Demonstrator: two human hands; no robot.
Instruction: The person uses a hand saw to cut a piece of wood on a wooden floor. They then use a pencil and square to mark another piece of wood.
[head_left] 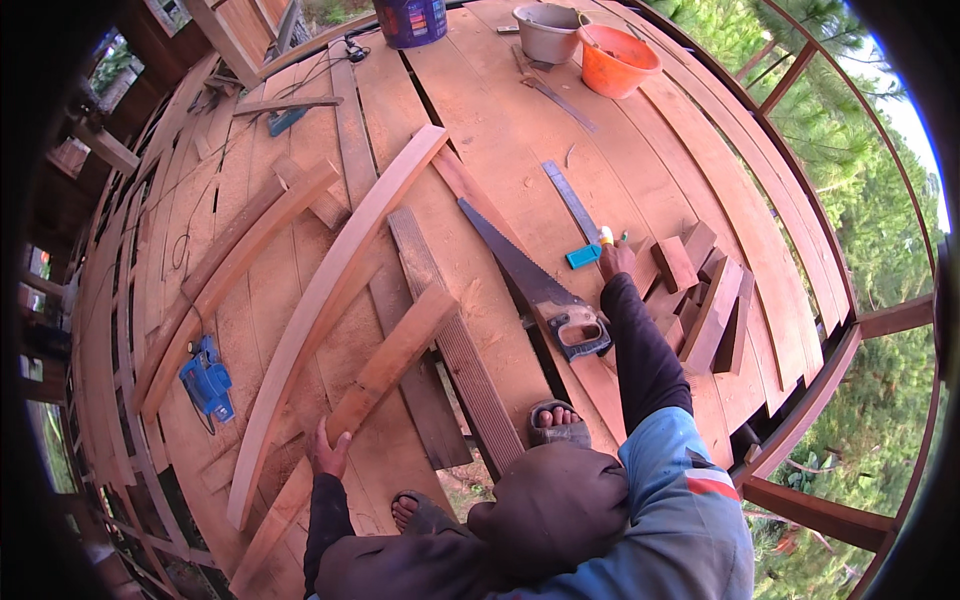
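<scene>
My left hand [328, 450] is closed round the edge of a slightly curved wooden beam [395, 345], which slants across a grooved plank [455, 340]. With my arm stretched forward, my right hand [617, 262] closes at the corner of a try square with a teal handle [583, 257] and metal blade [568, 195]. A small white and yellow item [606, 236] shows at its fingers; its kind is unclear. Beside that forearm lies a handsaw [525, 268], its grey and black handle toward me. A long curved timber [330, 290] lies left of the beam.
Several wood offcuts [712, 300] are heaped right of my forearm. A blue power planer [206, 380] sits at left, near more curved timber [235, 270]. Farther off stand an orange basin [620, 62], a grey basin [548, 35] and a purple bucket [412, 22]. Gaps part the floorboards.
</scene>
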